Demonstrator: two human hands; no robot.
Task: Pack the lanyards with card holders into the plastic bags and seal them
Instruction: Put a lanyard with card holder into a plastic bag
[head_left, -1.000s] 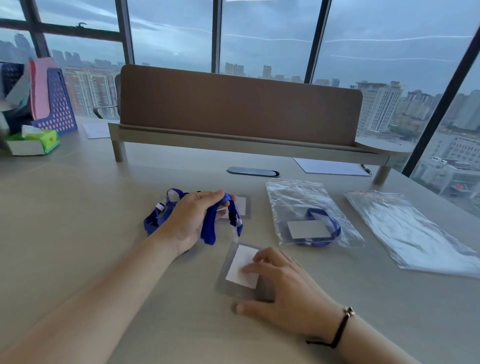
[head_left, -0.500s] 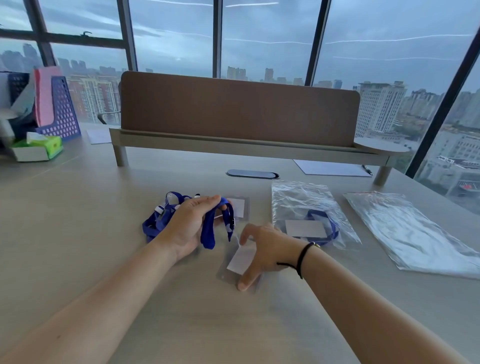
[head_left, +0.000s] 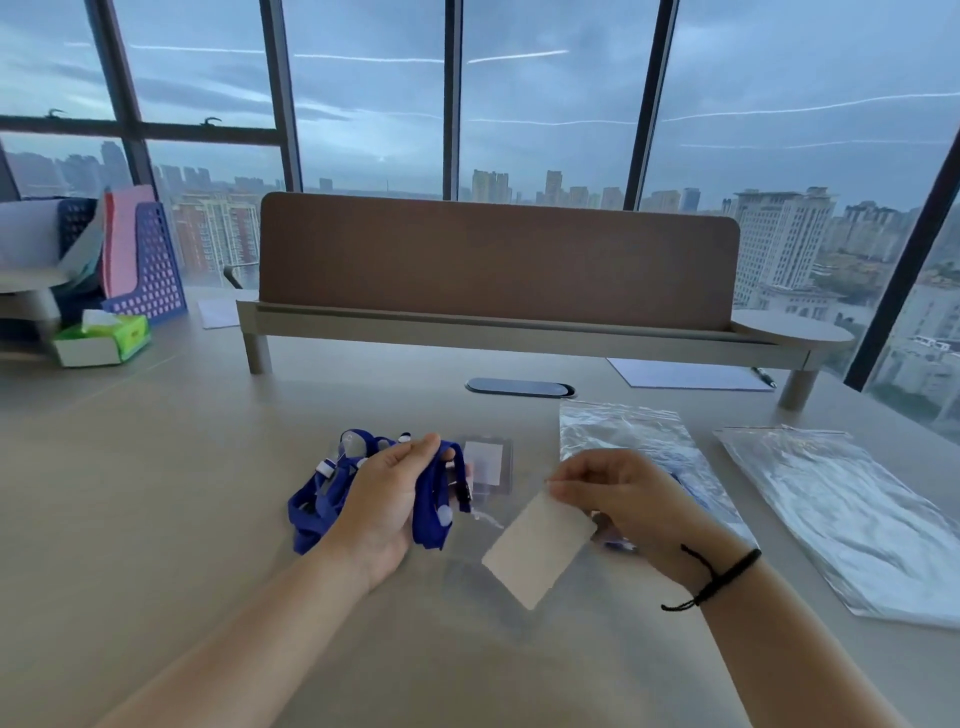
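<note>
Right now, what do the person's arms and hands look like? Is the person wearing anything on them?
Both forearms are bare, with no sleeves in view. The right hand has a thin black cord bracelet round its wrist, with a loose end trailing off. The left hand shows nothing worn: no ring, watch or glove. No rings show on the right hand either.

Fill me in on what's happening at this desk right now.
A person is packing lanyards with card holders into plastic bags. The left hand grips a bundle of blue lanyards. The right hand pinches a card holder by its top corner, lifted and tilted above the desk. Another card holder lies behind the lanyards. One packed bag sits partly behind the right hand; a stack of empty bags waits further right.
</note>
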